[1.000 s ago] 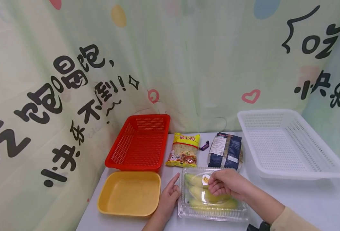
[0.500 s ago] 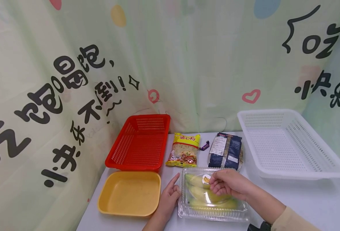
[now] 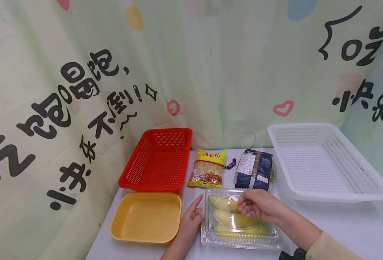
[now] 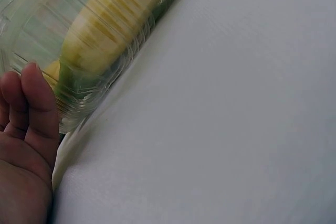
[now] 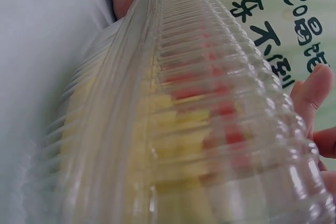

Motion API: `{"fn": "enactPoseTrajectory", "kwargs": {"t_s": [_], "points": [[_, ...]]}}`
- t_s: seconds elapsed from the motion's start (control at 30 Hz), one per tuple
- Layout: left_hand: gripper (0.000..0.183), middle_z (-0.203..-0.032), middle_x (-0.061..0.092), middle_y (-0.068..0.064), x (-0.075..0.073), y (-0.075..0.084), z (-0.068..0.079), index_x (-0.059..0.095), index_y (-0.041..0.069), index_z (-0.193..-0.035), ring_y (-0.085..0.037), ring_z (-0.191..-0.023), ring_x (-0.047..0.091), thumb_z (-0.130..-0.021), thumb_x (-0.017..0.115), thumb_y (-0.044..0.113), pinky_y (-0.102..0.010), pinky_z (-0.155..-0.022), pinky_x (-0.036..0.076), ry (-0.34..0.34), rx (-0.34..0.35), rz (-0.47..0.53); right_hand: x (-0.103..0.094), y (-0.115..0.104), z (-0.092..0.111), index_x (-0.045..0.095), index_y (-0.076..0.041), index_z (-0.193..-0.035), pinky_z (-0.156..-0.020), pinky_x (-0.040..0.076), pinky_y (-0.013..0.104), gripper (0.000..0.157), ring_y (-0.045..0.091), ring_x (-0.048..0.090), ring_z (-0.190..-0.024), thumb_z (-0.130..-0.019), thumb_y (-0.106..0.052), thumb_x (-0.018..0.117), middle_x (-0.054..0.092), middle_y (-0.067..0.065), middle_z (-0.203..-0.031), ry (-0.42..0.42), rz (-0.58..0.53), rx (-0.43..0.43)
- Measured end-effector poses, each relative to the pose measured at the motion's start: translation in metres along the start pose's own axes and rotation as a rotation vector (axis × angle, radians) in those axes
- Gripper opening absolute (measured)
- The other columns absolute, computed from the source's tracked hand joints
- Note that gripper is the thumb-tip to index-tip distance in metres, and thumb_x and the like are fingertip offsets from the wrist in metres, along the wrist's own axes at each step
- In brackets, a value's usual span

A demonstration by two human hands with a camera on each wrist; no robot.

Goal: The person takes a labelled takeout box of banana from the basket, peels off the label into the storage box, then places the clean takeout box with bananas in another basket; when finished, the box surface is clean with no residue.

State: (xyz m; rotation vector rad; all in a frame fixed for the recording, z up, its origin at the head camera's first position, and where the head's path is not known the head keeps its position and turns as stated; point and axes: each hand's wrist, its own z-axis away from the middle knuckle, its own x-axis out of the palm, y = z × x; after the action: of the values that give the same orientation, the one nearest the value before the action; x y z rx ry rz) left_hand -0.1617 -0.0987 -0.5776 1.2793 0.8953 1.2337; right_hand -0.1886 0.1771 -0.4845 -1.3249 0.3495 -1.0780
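A clear plastic clamshell box point(image 3: 240, 242) with a ribbed rim stands at the table's front, several yellow-green bananas point(image 3: 233, 218) inside. My right hand point(image 3: 259, 207) is over its lid, thumb and fingertips pinching the edge of a round white sticker point(image 3: 233, 199) with a banana picture. In the right wrist view, fingers point(image 5: 315, 95) rise beyond the ribbed wall; the sticker is hidden there. My left hand point(image 3: 189, 224) rests against the box's left side, index finger pointing forward and other fingers loosely bent. Its fingertips point(image 4: 37, 85) lie along the box's corner in the left wrist view.
Left of the box sit a yellow tray point(image 3: 146, 236) and, behind it, a red basket point(image 3: 155, 164). At the back lie a pasta bag point(image 3: 207, 168), a small purple-wrapped candy point(image 3: 231, 164) and a dark blue packet point(image 3: 253, 168). A white basket point(image 3: 325, 173) stands right.
My right hand has shifted slightly to the right, and the sticker's visible part has changed shape and moved with it. The left hand and the box stay in place.
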Motion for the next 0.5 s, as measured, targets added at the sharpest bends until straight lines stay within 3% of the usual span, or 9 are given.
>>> {"fn": "enactPoseTrajectory", "kwargs": {"t_s": [0.3,0.5], "points": [[0.064,-0.079,0.047,0.006,-0.0011,-0.0009,-0.0001,0.038,0.019,-0.153,-0.005,-0.06,0.039,-0.092,0.052,0.003,-0.016,-0.052,0.032,-0.009,0.008,-0.002,-0.0047,-0.0042,0.0035,0.067,-0.009,-0.087,-0.057,0.053,0.015,0.035,0.002,0.063,-0.061,-0.102,-0.015,0.036,0.069,-0.002,-0.076,-0.04,-0.074,-0.013],[0.064,-0.078,0.047,0.007,-0.0004,-0.0002,-0.0006,0.038,0.018,-0.153,-0.004,-0.06,0.039,-0.092,0.053,0.004,-0.016,-0.052,0.033,-0.01,0.011,-0.008,-0.0031,-0.0031,0.0018,0.068,-0.006,-0.097,-0.065,0.057,0.018,0.024,0.005,0.067,-0.069,-0.102,-0.016,0.047,0.071,0.0,-0.084,-0.055,-0.045,-0.036]]}}
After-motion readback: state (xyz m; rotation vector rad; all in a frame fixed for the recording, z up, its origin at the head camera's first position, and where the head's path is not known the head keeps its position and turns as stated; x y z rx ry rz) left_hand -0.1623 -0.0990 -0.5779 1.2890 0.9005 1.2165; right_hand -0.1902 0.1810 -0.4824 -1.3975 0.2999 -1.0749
